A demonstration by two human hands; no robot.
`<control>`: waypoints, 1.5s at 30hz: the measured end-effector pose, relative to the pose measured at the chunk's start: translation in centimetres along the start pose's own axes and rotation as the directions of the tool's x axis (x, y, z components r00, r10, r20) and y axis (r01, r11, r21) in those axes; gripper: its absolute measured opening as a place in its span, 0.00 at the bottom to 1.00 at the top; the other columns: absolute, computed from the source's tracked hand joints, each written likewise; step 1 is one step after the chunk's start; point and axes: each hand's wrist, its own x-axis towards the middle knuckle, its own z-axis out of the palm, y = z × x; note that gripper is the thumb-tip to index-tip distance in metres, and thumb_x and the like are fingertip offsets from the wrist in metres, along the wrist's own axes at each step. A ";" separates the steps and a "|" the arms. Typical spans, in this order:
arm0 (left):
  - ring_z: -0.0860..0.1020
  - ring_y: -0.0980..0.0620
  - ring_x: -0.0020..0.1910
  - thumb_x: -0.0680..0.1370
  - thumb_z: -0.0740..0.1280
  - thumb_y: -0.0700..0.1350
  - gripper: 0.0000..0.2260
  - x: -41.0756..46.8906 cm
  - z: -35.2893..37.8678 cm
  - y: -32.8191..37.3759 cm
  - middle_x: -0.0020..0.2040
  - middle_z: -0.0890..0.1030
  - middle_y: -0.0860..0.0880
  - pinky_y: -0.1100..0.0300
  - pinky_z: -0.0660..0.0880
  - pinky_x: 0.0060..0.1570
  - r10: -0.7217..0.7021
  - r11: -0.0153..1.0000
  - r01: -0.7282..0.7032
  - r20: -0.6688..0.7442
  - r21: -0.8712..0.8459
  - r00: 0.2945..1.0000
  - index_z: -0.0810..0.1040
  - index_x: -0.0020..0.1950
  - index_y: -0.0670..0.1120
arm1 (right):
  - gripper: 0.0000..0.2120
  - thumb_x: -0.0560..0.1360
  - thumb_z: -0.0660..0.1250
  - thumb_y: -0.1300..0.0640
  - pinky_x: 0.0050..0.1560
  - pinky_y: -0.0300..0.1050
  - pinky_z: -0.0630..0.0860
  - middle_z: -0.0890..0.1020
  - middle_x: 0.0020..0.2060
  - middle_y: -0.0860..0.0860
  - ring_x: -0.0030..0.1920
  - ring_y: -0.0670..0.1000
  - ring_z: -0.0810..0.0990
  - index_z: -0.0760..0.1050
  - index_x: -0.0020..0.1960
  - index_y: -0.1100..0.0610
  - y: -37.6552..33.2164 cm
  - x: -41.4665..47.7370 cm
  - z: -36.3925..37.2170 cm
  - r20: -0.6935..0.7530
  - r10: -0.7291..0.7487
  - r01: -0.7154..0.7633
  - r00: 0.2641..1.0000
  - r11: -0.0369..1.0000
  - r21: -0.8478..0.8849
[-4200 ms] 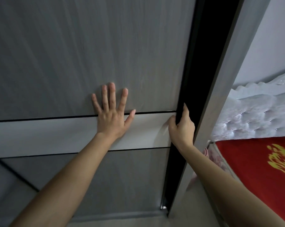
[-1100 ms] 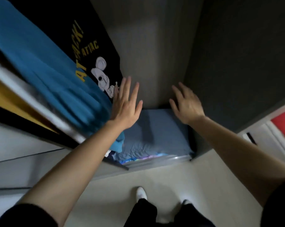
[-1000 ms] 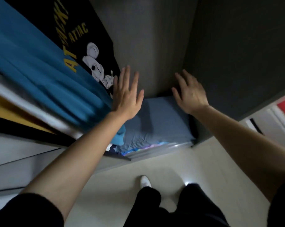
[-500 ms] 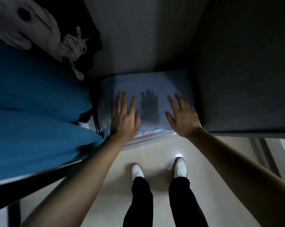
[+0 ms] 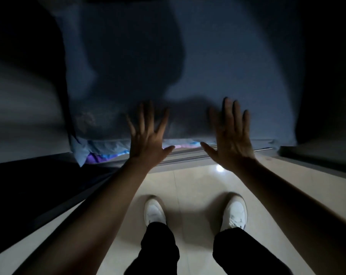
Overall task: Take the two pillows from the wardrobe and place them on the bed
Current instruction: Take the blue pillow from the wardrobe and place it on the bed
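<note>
A: Step in hand – reaching for the top pillow point(image 5: 217, 62), the blue-grey one lying flat in the bottom of the wardrobe point(image 5: 25, 108), right at the front edge.

B: Hands?

A: Left hand point(image 5: 148, 139) flat, fingers spread wide, nothing held, hovering at the pillow's front edge. Right hand point(image 5: 232, 139) the same – splayed open, empty. Contact unclear, too dim and blurred.

B: How to do it well?

A: I'd say split the hands wider to the two ends, curl the fingers under the front edge, pinch through the soft filling and pull it out level toward the body. It will sag if grabbed in the middle.

B: Second pillow?

A: A purple-and-pink printed layer point(image 5: 106, 155) pokes out underneath at the front – likely the other pillow, can't confirm. It may drag along with the top one.

B: What's in the way, left to right?

A: Dark wardrobe wall close on the left, the door track point(image 5: 190, 156) on the sill below the hands, a dark panel point(image 5: 327, 96) tight on the right. White shoes point(image 5: 154, 212) stand on the pale tiled floor point(image 5: 198, 187) just outside. Bed isn't in view.
</note>
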 end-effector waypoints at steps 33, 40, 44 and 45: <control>0.78 0.40 0.58 0.77 0.59 0.38 0.19 -4.3 -34.0 0.8 0.61 0.80 0.44 0.47 0.74 0.58 0.034 0.986 -0.038 -0.028 -0.162 0.999 0.76 0.66 0.47 | 0.28 0.81 0.56 0.50 0.73 0.51 0.60 0.66 0.76 0.52 0.73 0.57 0.66 0.54 0.80 0.50 -1.3 -3.9 -33.4 0.191 0.058 -0.054 0.980 0.998 -0.023; 0.79 0.42 0.55 0.76 0.60 0.38 0.13 -12.2 -39.3 4.4 0.52 0.83 0.44 0.50 0.73 0.54 0.161 0.980 -0.160 0.002 -0.119 0.987 0.79 0.56 0.47 | 0.25 0.82 0.55 0.53 0.71 0.51 0.63 0.68 0.75 0.52 0.73 0.55 0.68 0.58 0.79 0.52 -3.5 -15.5 -39.2 0.268 0.166 -0.184 0.949 0.982 0.044; 0.81 0.39 0.47 0.72 0.63 0.35 0.10 -15.8 -42.2 4.8 0.46 0.84 0.41 0.51 0.75 0.45 0.174 0.976 -0.169 0.023 -0.138 0.984 0.81 0.48 0.44 | 0.22 0.80 0.54 0.58 0.63 0.52 0.67 0.76 0.69 0.51 0.66 0.56 0.73 0.67 0.73 0.54 -5.7 -19.0 -42.2 0.220 0.208 -0.225 0.953 0.973 0.053; 0.82 0.39 0.44 0.71 0.65 0.34 0.09 -16.6 -43.0 4.6 0.44 0.85 0.40 0.51 0.76 0.42 0.178 0.974 -0.172 0.026 -0.145 0.984 0.81 0.46 0.44 | 0.21 0.80 0.54 0.58 0.63 0.52 0.67 0.76 0.68 0.51 0.66 0.56 0.74 0.68 0.72 0.54 -6.3 -19.5 -43.0 0.203 0.218 -0.233 0.955 0.971 0.049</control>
